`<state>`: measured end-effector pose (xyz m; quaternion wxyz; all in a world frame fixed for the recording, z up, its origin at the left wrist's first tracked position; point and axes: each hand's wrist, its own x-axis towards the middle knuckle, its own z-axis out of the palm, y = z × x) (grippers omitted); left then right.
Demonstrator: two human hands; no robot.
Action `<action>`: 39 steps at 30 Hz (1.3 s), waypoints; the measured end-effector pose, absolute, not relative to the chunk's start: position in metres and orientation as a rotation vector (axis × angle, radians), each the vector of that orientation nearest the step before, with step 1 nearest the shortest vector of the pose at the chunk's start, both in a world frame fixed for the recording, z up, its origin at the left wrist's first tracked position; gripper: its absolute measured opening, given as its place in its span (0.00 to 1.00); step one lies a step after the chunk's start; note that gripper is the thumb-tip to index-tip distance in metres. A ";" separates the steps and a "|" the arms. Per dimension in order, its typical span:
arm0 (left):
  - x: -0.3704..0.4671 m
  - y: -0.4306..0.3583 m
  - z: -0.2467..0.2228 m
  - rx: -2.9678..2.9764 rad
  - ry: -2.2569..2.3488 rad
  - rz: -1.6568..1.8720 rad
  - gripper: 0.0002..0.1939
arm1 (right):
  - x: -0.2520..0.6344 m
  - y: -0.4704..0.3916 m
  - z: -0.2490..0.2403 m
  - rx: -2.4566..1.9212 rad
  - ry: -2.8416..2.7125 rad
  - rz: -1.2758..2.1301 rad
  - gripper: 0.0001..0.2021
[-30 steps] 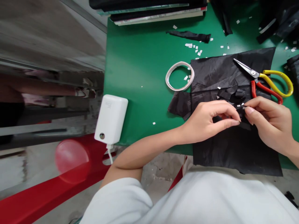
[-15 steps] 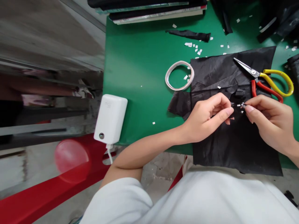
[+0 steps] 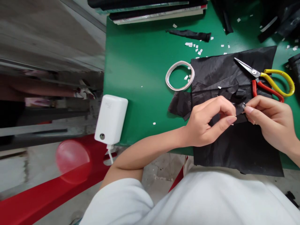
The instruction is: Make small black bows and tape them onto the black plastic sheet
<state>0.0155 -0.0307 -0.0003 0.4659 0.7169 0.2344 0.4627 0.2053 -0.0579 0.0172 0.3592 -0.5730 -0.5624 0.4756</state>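
Observation:
My left hand (image 3: 208, 122) is closed, thumb and forefinger almost meeting; whatever they pinch is too small to make out. Facing it, my right hand (image 3: 269, 120) pinches the edge of a small black scrap (image 3: 239, 108) of thin, creased material with a light spot at the fingertips. Both hands are over a crinkled black sheet (image 3: 239, 147), which hangs past the table's near edge. Scissors (image 3: 254, 72) with one yellow and one red handle lie on the sheet, just beyond my right hand. A narrow roll of white tape (image 3: 168, 76) rests left of the sheet.
The table (image 3: 136, 68) is green, with small white bits (image 3: 199, 52) scattered over it. A black strip (image 3: 192, 33) lies farther back, near stacked books (image 3: 159, 15). A white power bank (image 3: 111, 118) with a cable sits at the left edge, by a red chair (image 3: 47, 190).
My left hand has moved slightly right, towards my right hand. The black scrap now shows between them, where small white bits showed before. Scissors and tape roll have stayed put.

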 end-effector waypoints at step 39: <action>0.021 -0.033 0.000 1.243 0.828 0.885 0.11 | 0.202 -0.063 0.016 -1.331 -1.770 0.990 0.04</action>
